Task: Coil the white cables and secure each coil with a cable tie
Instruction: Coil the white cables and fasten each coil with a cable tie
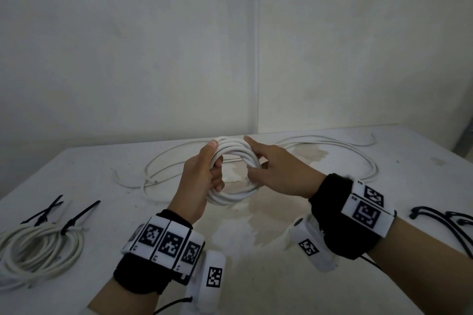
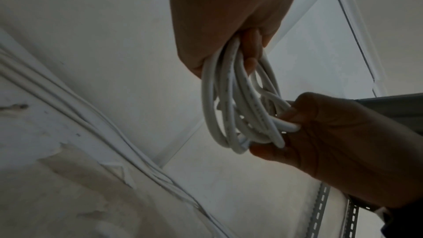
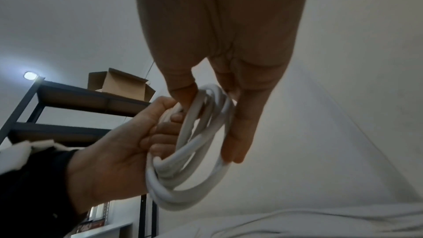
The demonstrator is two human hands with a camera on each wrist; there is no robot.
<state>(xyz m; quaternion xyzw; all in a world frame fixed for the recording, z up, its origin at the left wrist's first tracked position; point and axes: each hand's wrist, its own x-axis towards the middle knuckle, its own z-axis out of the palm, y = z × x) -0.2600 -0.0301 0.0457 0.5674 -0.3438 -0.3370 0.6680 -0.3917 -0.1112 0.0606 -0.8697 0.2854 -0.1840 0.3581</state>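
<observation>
I hold a white cable coil [image 1: 230, 195] upright above the table [image 1: 97, 174], between both hands. My left hand [image 1: 204, 169] grips its left side, fingers curled through the loop and thumb on top. My right hand [image 1: 266, 161] pinches the right side, index finger stretched along the top. In the left wrist view the coil [image 2: 231, 106] hangs from my left hand [image 2: 224, 15], and my right hand [image 2: 343, 142] clasps its strands. In the right wrist view my right hand [image 3: 217, 33] has its thumb inside the coil [image 3: 187, 187], with fingers outside.
A finished coil [image 1: 38, 250] bound with black cable ties [image 1: 76, 217] lies at the near left. Loose white cable [image 1: 163, 169] sprawls behind my hands, and more [image 1: 358, 151] at the back right. Spare black cable ties [image 1: 445, 220] lie at the right edge.
</observation>
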